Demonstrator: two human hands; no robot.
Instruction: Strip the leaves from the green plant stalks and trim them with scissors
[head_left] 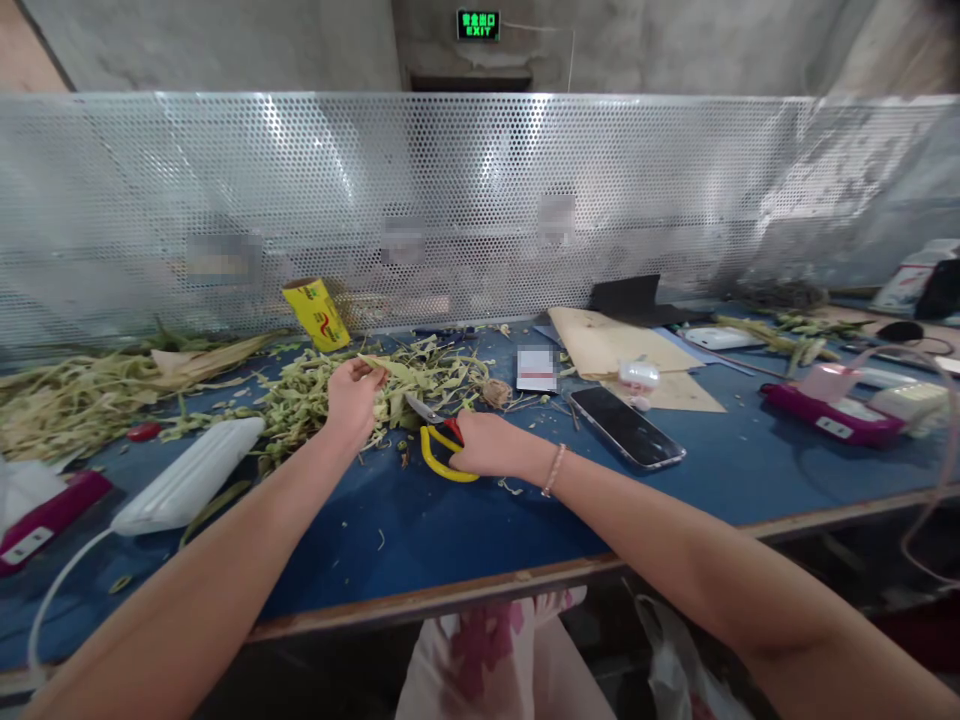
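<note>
Along the blue table (375, 540), from the left, I saw a purple strip (67, 510), a red lid (143, 431) near dry stalks (75, 400), and a white block (191, 478). Next, a yellow pack (319, 315) leaned behind the green pile (300, 400). Over that pile, the left hand (352, 402) pinched a leaf (390, 370) between thumb and fingertips. Just beside it, the right hand (491, 445) gripped the scissors (427, 409) by their handles, blades towards the leaf; I could not tell whether they touched. Farther right lay a white card (535, 370), a phone (628, 428), an earbud case (638, 376) and a 2nd purple strip (810, 413).
</note>
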